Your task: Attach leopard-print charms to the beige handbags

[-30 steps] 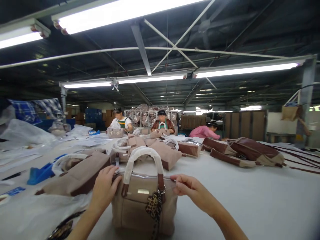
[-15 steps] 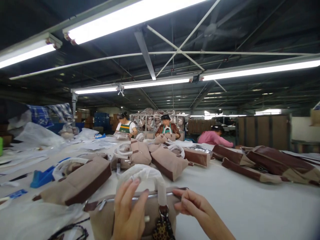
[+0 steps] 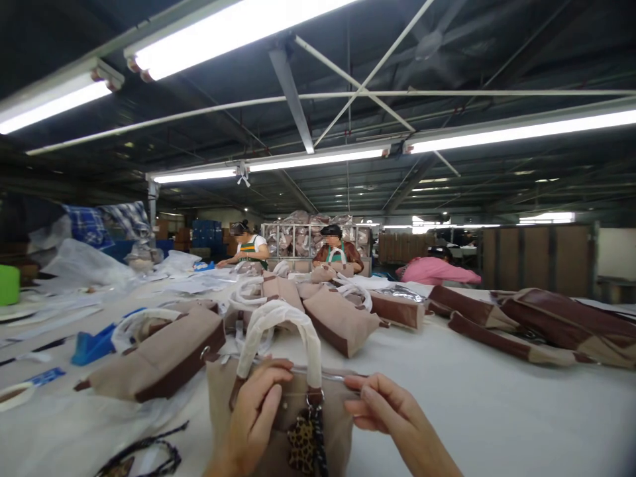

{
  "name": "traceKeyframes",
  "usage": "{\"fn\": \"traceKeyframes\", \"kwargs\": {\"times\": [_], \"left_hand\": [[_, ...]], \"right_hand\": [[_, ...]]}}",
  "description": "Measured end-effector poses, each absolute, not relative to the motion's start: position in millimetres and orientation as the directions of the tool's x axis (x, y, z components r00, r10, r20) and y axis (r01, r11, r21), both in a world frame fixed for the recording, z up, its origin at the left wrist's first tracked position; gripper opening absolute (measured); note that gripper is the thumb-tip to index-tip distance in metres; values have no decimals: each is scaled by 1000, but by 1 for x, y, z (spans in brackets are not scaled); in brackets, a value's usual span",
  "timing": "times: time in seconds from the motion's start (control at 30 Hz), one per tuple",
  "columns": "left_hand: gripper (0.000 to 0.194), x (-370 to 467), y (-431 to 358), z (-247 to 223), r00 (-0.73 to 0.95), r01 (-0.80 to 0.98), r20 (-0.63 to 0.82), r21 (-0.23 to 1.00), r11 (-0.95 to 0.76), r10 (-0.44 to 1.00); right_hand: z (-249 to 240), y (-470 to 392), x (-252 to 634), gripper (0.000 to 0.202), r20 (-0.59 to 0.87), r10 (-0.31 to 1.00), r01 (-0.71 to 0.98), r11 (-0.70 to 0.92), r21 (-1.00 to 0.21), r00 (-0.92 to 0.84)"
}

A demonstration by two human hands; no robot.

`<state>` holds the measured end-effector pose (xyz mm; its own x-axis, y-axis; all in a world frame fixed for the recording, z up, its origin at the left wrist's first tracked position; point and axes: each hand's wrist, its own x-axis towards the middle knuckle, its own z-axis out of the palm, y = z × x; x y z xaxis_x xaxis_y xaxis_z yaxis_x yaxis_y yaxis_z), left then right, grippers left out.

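A beige bag (image 3: 278, 440) stands upright in front of me, its handles (image 3: 312, 338) wrapped in white. Along its top edge runs a zipper (image 3: 320, 373). A leopard-print charm (image 3: 301, 442) and a dark braided strap hang from the handle ring. My left hand (image 3: 258, 411) rests at the bag's upper front by the handle base, fingers bent and slightly apart, holding nothing I can make out. At the top right corner, my right hand (image 3: 382, 411) pinches the end of the zipper edge between thumb and forefinger.
Beige and brown bags (image 3: 163, 354) lie left and ahead; more bags (image 3: 561, 324) lie right. Blue dispenser (image 3: 94, 344), clear plastic (image 3: 74, 430) and black cord (image 3: 169, 457) are at left. Three people sit or lean beyond the white table (image 3: 447, 404).
My left hand has moved lower on the bag, and its fingers are more bent. The handles now stand up, and the bag's left end has shifted right. My right hand stays at the corner.
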<state>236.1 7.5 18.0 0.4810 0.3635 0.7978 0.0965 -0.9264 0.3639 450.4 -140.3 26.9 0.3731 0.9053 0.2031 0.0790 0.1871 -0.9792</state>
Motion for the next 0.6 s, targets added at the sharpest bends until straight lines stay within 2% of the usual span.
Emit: {"fn": "traceKeyframes", "kwargs": {"times": [0.1,0.23,0.33,0.4,0.47,0.53,0.6], "left_hand": [[21,230,0,29,601,-7,717,447,-895,353],[26,231,-2,35,623,28,685,463,-886,378],[28,231,-1,34,621,11,683,483,-875,385],[31,231,-3,35,642,5,670,482,-876,372],[32,230,-7,37,679,8,647,468,-884,349],[31,231,-12,40,706,7,627,458,-889,328],[29,231,-16,42,718,-6,619,462,-887,318]], "right_hand": [[29,-141,447,60,192,907,68,179,-981,374],[28,-140,448,57,197,912,116,166,-979,359],[28,-143,453,46,263,894,306,153,-940,362],[29,-150,452,32,442,786,585,129,-801,432],[31,-158,444,22,687,608,836,68,-544,398],[30,-162,431,28,812,551,948,109,-301,194],[25,-159,416,36,790,612,948,273,-163,-40]]}}
